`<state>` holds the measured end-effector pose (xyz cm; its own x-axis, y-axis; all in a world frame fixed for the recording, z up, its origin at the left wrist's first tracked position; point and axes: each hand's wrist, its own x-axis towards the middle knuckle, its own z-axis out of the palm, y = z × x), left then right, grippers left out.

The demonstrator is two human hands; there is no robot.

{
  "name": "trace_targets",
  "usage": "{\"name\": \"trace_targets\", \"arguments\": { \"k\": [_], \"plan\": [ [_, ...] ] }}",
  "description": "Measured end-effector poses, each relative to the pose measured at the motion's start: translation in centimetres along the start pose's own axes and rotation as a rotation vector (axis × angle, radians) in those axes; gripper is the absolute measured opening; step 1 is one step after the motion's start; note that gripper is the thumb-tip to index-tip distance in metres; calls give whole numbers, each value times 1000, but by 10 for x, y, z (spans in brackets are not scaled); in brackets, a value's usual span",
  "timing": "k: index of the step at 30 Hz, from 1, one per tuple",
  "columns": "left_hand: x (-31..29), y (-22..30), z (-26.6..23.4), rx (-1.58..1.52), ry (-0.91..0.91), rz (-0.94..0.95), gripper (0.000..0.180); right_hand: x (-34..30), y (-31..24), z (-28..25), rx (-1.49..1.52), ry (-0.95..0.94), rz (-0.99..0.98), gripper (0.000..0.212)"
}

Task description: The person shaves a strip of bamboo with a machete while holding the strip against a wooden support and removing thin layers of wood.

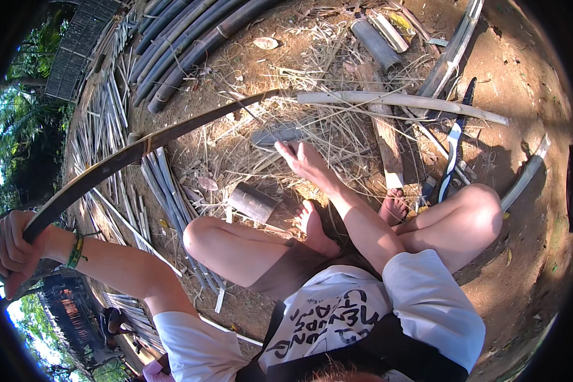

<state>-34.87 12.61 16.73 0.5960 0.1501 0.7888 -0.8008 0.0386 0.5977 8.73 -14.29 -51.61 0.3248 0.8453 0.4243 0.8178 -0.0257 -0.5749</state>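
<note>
My left hand [16, 251], raised at the far left, is closed around one end of a long dark bamboo strip [140, 148]. The strip slants up and right, its far end over the litter of shavings. My right hand [307, 164] reaches out over the middle of the ground, its forefinger and thumb side stretched toward the upper left. Nothing shows in it, though its palm side is partly hidden. Just beyond its fingers lies a grey stone-like block [277, 135]. A pale split bamboo strip [401, 100] lies across a wooden piece [385, 137] to the right.
Bare feet [312, 229] rest on the ground before me, beside a short bamboo section [251, 202]. Bamboo poles [191, 51] lie at the back left, thin strips [102, 127] at the left. A curved, shiny black-and-silver blade-like thing [453, 143] lies right. Another person [111, 321] is at lower left.
</note>
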Motion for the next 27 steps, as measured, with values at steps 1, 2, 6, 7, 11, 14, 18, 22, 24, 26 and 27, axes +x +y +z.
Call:
{"name": "trace_targets", "arguments": {
  "k": [1,2,6,7,11,14,18,22,24,26,27],
  "plan": [
    [-8,-36,17,-98,-66,0,40,11,-13,-29,-69,48,-159,41],
    [-9,-107,52,-228,-160,0,38,20,-19,-50,-145,105,-315,45],
    [19,-242,144,-519,-372,-30,34,30,32,-54,183,-432,297,56],
    [19,-246,146,-541,-406,-43,34,33,45,-57,230,-477,569,72],
    [10,-224,135,-404,-613,-103,23,32,61,-80,313,-564,840,95],
    [13,-229,132,-504,-795,-154,20,34,50,-84,199,-495,577,79],
    [35,-239,142,-537,-1072,-308,20,39,90,-50,157,-438,188,42],
    [11,-248,179,-512,-1337,-227,26,56,97,-62,30,-356,5,51],
    [-12,-279,203,-550,-1008,-100,19,59,81,-74,138,-349,71,56],
    [-39,-342,243,-261,-151,168,9,67,74,-70,160,-479,233,63],
    [-31,-344,235,-277,-301,177,11,69,88,-69,115,-601,388,66]
  ]
}}
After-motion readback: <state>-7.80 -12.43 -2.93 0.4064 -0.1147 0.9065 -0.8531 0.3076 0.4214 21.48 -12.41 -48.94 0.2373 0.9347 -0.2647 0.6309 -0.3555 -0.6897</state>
